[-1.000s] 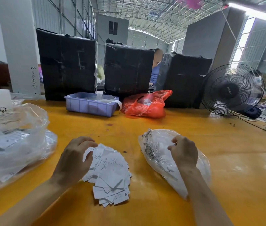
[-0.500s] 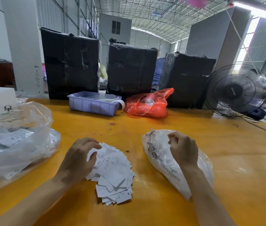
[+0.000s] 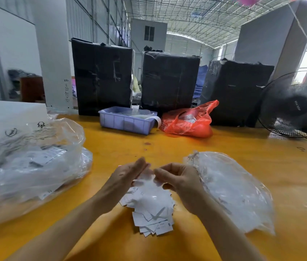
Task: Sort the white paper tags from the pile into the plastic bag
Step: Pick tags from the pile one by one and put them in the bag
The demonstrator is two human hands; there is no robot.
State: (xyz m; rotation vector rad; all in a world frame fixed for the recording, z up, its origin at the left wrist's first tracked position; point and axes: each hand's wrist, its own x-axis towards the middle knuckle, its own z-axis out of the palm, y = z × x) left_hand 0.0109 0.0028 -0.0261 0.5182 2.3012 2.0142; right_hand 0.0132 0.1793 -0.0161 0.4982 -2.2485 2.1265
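Two hands, left hand (image 3: 128, 178) and right hand (image 3: 179, 182), together pinch tags above the pile (image 3: 150, 208); we judge loose tags may slip before reaching the bag (image 3: 233, 189).

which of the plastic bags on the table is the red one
The red bag, at the far side beside the lavender tray; the other two bags are clear.

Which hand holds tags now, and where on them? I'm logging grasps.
Both hands, left and right, hold a few tags between them above the pile, apparently by opposite edges; blur hides the exact grip.
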